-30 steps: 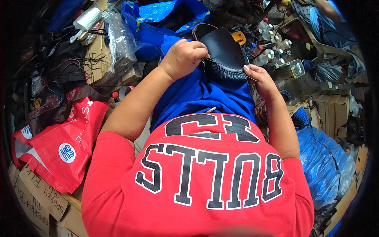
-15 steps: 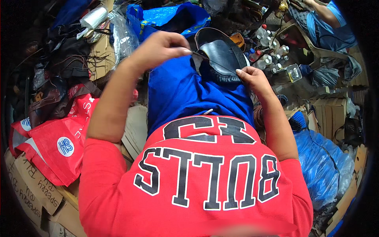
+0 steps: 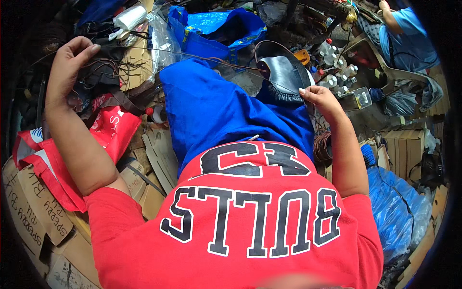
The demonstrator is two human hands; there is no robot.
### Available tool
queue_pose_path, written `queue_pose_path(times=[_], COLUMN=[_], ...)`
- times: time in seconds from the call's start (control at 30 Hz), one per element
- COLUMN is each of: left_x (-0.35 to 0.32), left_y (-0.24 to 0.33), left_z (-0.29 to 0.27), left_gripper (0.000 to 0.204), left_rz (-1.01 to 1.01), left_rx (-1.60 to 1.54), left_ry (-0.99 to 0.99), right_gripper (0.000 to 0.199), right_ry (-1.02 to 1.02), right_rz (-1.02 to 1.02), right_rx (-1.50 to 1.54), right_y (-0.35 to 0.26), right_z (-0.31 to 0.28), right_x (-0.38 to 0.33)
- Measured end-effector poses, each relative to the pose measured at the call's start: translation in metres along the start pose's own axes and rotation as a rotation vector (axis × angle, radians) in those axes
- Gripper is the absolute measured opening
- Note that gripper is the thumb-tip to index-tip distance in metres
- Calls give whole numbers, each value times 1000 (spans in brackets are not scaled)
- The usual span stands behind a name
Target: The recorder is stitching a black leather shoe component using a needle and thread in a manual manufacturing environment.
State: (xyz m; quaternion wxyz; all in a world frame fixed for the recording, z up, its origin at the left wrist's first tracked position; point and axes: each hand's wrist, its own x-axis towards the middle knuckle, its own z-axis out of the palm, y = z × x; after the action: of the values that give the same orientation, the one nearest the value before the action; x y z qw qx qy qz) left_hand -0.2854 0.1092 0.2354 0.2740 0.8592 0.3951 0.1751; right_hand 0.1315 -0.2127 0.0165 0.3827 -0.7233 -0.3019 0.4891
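Note:
A black leather shoe [image 3: 280, 72] with a gathered, stitched edge rests by my knees, at the far end of my blue-clad lap. From it a dark thread [image 3: 192, 54] stretches taut across to the left. My left hand [image 3: 72, 62] is raised out at the far left, thumb and fingers pinched on the thread, with a loose end trailing beyond. Close by the right edge of the shoe is my right hand [image 3: 321, 98], its thumb and forefinger pressed together; what they pinch is too small to make out.
A blue bag [image 3: 192, 41] gapes beyond my knees. Several small bottles [image 3: 337, 77] stand right of the shoe. Red bags [image 3: 113, 130] and cardboard [image 3: 48, 207] lie on the left, blue plastic [image 3: 385, 202] on the right. Another person's blue garment [image 3: 409, 38] shows at the far right.
My left hand has swung far out to the left, drawing a longer stretch of thread away from the shoe. My right hand has shifted slightly right and stays beside the shoe.

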Motion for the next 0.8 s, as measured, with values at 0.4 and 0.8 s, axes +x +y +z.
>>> queue_pose_path(times=[0.4, 0.8], left_x=[11, -23], left_y=[-8, 96], left_z=[-3, 346], left_gripper=[36, 35], left_rz=[192, 846], left_rx=[417, 111], left_ry=[470, -247], right_gripper=[28, 26], right_ry=[6, -163], right_rz=[-71, -141], right_rx=[-20, -152], right_y=[7, -14], right_z=[-11, 9], right_x=[-6, 16])
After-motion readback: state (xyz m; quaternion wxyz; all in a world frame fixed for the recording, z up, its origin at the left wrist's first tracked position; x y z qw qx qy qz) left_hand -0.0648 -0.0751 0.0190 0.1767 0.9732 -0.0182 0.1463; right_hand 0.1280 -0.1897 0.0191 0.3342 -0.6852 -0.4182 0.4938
